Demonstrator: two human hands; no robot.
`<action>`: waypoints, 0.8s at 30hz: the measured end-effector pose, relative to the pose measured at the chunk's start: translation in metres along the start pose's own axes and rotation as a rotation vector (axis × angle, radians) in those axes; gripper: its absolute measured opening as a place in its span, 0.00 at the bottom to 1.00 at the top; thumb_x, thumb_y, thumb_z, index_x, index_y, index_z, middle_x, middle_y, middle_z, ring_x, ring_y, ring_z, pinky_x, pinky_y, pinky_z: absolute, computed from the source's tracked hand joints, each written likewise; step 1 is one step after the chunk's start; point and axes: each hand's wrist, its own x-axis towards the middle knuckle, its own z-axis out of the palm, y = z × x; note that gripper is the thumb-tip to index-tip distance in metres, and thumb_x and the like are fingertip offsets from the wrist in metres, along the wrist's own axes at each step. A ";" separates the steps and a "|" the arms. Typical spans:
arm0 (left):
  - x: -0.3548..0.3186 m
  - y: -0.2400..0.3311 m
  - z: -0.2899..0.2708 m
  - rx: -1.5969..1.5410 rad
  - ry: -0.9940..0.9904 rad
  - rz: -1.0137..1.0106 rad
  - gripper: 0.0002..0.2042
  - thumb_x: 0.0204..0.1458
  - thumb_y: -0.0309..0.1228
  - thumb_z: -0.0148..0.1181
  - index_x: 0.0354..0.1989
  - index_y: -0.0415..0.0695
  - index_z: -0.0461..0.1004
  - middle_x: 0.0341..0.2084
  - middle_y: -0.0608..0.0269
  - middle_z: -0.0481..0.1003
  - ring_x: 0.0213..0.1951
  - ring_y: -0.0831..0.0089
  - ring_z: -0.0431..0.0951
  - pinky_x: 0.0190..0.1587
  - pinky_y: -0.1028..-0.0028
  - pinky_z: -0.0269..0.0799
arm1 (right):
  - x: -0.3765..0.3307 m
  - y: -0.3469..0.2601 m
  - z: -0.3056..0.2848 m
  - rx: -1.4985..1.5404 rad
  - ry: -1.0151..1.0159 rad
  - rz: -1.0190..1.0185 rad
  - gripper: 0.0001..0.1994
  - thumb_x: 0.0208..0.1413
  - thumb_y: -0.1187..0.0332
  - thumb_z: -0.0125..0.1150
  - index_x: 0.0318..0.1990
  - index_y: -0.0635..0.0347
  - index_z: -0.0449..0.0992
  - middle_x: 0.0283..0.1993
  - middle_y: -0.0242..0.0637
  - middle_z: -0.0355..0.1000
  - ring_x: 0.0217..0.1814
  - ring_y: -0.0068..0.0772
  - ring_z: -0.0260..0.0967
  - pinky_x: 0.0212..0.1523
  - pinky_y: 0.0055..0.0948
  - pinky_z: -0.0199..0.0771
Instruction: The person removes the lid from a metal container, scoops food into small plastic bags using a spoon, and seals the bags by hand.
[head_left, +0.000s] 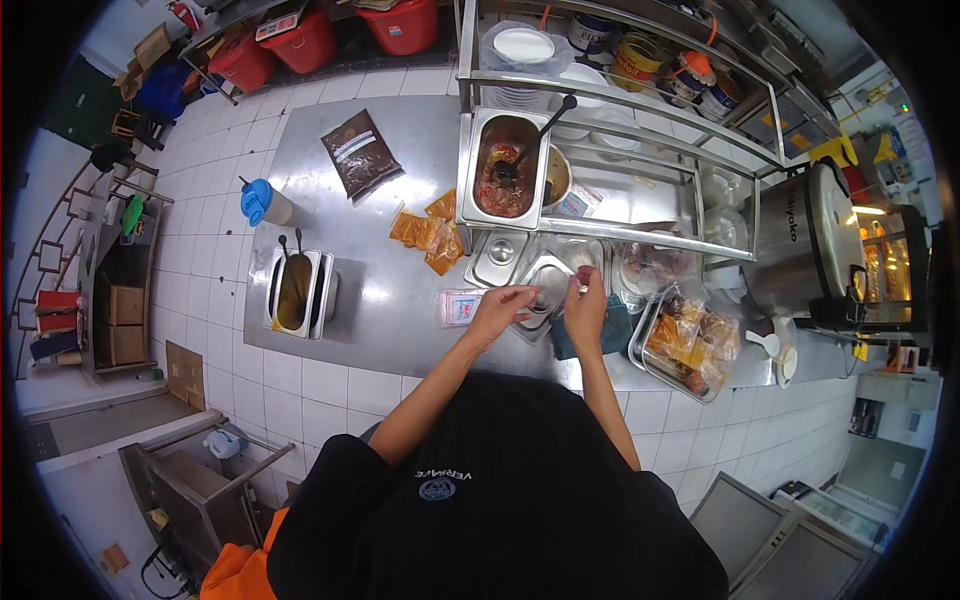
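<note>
The steel pan [549, 284] lies mid-frame between left hand [494, 317] and right hand [586, 316], fingers narrow, any hold too unclear to tell. Bare worktop [390, 285] opens centre-left, its near edge lower down.

Shelf [640, 208] bars the front; tabletop [390, 305] opens left.

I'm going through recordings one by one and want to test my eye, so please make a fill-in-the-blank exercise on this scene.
1. The bottle near the left edge of the steel table has a ____ top.
2. The ladle in the container of reddish food is ____.
3. The tray of bagged food lies to the ____ of the right hand.

Missing words: blue; black; right.
</note>
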 end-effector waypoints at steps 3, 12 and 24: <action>-0.004 0.001 -0.002 0.121 0.055 0.047 0.11 0.60 0.33 0.61 0.47 0.41 0.79 0.39 0.65 0.79 0.42 0.79 0.78 0.46 0.75 0.77 | 0.005 -0.043 -0.014 -0.296 0.215 -0.251 0.10 0.59 0.68 0.61 0.42 0.66 0.73 0.33 0.44 0.75 0.33 0.38 0.75 0.35 0.35 0.73; -0.001 0.002 0.001 0.417 -0.030 0.076 0.11 0.61 0.34 0.60 0.45 0.40 0.76 0.37 0.65 0.79 0.37 0.80 0.78 0.33 0.78 0.79 | -0.013 -0.042 -0.016 0.267 -0.502 0.219 0.12 0.58 0.66 0.64 0.40 0.68 0.77 0.34 0.40 0.79 0.34 0.30 0.77 0.37 0.26 0.75; -0.012 0.026 -0.018 0.426 -0.424 -0.047 0.08 0.63 0.35 0.57 0.41 0.43 0.72 0.34 0.68 0.77 0.37 0.78 0.77 0.32 0.76 0.78 | -0.008 -0.034 -0.033 0.783 -0.821 0.585 0.09 0.63 0.69 0.56 0.36 0.65 0.77 0.32 0.36 0.77 0.33 0.24 0.76 0.34 0.21 0.76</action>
